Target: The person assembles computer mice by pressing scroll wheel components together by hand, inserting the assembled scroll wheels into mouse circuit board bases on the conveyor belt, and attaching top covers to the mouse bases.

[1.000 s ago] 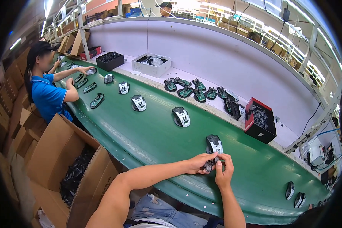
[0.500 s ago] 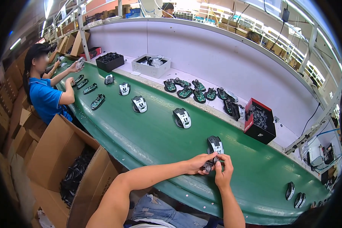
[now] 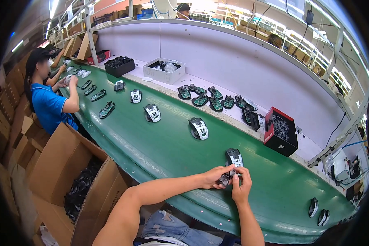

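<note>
My left hand [image 3: 214,177] pinches a small dark, round, ring-like part [image 3: 224,179] between thumb and fingers. Close against it, my right hand [image 3: 242,185] closes on a second small dark part [image 3: 232,172]; their exact kind is too small to tell. Just beyond my fingertips, a white and black mouse body [image 3: 234,157] sits on the green conveyor belt [image 3: 164,151]. Its near end is partly hidden by my hands. Further up the belt to the left lies another white and black mouse body [image 3: 198,128].
A red and black box [image 3: 268,130] of small grey parts stands right, beside several mouse bases with green circuit boards [image 3: 216,103]. At left are an open carton [image 3: 98,192] with black parts and a co-worker in blue [image 3: 49,100]. Black shells [image 3: 313,207] lie far right.
The co-worker's raised hand has come down and in toward the other hand, with a light-coloured piece. Mouse bodies on the belt appear slightly further right. My hands keep nearly the same hold.
</note>
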Demonstrator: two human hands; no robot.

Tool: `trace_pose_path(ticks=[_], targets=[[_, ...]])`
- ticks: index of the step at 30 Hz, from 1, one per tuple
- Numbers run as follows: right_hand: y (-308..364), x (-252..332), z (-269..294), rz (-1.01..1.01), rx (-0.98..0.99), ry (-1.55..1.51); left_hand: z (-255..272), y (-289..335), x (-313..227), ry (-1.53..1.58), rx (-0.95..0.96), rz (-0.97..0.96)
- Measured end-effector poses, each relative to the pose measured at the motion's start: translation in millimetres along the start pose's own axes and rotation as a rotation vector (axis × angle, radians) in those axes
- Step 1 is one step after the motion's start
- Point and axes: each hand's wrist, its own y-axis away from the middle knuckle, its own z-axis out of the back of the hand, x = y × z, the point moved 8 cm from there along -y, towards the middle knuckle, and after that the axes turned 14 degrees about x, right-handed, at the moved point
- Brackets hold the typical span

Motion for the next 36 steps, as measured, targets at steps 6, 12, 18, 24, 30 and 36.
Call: trace_pose_path(ticks=[6, 12, 18, 24, 30, 36], targets=[[-1.6, 4.2, -1.6, 0.002, -0.007, 0.017, 3.3, 0.5, 0.8, 0.006, 0.002, 0.004], [-1.1, 2.5, -0.1, 0.008, -0.01, 0.012, 0.8, 0.0, 0.7, 0.022, 0.008, 0.008], [-0.3, -3.4, -2.3, -0.023, -0.003, -0.004, 1.4, 1.6, -0.6, 0.008, -0.001, 0.007], [1.8, -8.3, 0.4, -0.032, -0.006, -0.002, 0.8, -1.0, 1.6, -0.001, 0.011, 0.012], [-1.3, -0.9, -3.4, -0.02, -0.01, 0.005, 3.2, 1.5, 1.8, 0.048, 0.011, 0.006], [-1.6, 5.0, -2.7, 0.009, 0.008, 0.071, -2.5, 2.7, -3.2, 0.043, -0.018, 0.015]])
